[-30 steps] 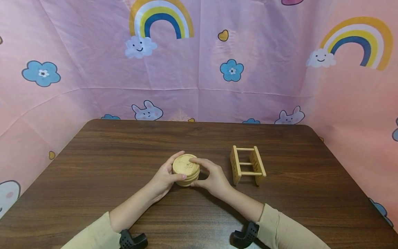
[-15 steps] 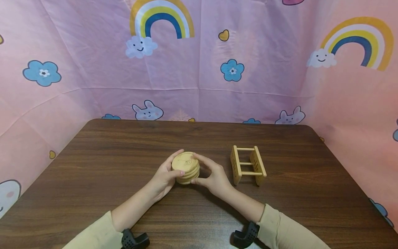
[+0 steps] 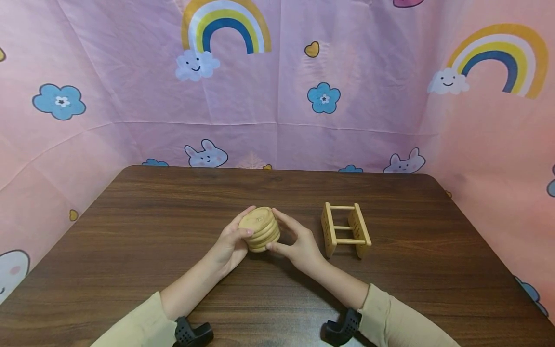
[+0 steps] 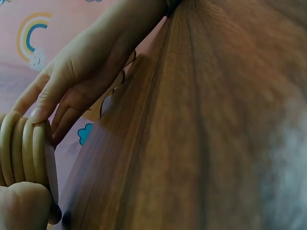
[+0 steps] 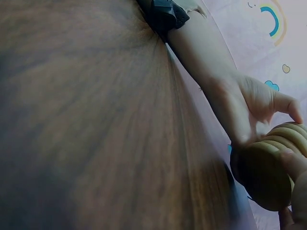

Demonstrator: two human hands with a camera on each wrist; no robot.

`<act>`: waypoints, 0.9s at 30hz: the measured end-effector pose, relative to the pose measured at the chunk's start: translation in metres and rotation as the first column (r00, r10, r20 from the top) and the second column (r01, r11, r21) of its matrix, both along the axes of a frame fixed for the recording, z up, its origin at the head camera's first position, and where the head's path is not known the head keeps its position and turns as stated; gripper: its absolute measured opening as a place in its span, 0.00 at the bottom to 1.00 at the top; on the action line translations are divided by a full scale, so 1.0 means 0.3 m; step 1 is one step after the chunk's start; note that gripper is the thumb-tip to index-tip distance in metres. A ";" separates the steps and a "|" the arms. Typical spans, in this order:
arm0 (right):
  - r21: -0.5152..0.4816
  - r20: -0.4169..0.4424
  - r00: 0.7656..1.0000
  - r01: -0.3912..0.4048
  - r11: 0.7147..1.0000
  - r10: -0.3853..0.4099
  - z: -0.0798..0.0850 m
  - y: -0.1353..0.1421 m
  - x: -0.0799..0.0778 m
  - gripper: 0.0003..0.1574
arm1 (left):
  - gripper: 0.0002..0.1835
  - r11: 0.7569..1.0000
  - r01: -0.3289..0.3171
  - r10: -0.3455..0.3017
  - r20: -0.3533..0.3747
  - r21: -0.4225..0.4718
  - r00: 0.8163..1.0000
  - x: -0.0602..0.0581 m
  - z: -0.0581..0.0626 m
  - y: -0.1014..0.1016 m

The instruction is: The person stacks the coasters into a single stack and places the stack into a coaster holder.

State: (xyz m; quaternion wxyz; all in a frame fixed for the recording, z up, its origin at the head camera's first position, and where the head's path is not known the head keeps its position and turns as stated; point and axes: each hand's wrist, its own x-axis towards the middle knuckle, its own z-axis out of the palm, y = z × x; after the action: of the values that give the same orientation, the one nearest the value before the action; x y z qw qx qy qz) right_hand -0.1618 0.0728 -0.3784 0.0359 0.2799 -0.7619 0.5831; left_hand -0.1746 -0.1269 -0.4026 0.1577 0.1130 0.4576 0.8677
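A stack of several round wooden coasters is held between both hands, tilted, over the middle of the table. My left hand grips its left side, the thumb lying on the near rim and the other fingers mostly hidden behind. From the right, my right hand pinches the stack, index finger at the upper far edge and thumb low at the near edge. The layered rims of the coasters show in the left wrist view. In the right wrist view, the dark underside of the bottom coaster is visible.
A small wooden rack, two side panels joined by rods, stands just right of my right hand. The dark wood table reaches back to a printed cloth backdrop.
The stack has tilted and risen slightly, its top leaning left and more of its rims showing. My right index finger has moved from the top face to the far edge.
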 end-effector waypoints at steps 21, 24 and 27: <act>-0.086 -0.010 0.998 0.060 0.994 -0.061 -0.002 -0.007 0.012 0.43 | 0.43 0.983 -0.050 0.020 0.164 0.178 0.986 0.010 0.016 0.076; -0.091 -0.010 0.997 0.071 0.993 -0.072 -0.001 -0.008 0.015 0.44 | 0.42 0.978 -0.064 0.025 0.193 0.197 0.981 0.014 0.018 0.086; -0.100 -0.016 0.997 0.074 0.992 -0.076 0.000 -0.009 0.019 0.44 | 0.43 0.975 -0.073 0.028 0.211 0.211 0.977 0.018 0.020 0.093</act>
State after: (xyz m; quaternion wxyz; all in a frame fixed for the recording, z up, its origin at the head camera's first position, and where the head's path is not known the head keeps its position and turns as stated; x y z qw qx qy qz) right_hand -0.1562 0.0702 -0.3783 0.0793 0.2546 -0.7417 0.6155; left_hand -0.1693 -0.0990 -0.3965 0.1689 0.0271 0.3439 0.9233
